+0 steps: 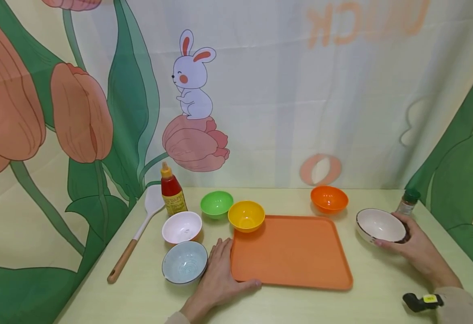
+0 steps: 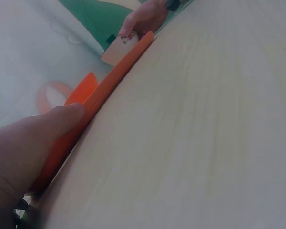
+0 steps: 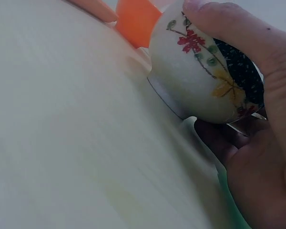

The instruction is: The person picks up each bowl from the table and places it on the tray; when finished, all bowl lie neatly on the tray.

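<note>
A white bowl (image 1: 382,225) with a flower pattern outside is gripped by my right hand (image 1: 422,254), thumb on its near side. In the right wrist view the bowl (image 3: 195,71) appears tilted, the fingers of my right hand (image 3: 257,114) around it. My left hand (image 1: 220,279) lies at the left edge of the orange tray (image 1: 293,252), fingers straight, thumb by its near left corner. The left wrist view shows the thumb of my left hand (image 2: 43,133) touching the tray (image 2: 105,88). Beside that hand stands a blue-grey bowl (image 1: 185,263).
A yellow bowl (image 1: 246,217) overlaps the tray's back left corner. Green (image 1: 217,204) and white (image 1: 182,227) bowls, a sauce bottle (image 1: 173,191) and a spatula (image 1: 139,229) are at the left. An orange bowl (image 1: 329,200) and green-capped jar (image 1: 408,201) stand at the back right.
</note>
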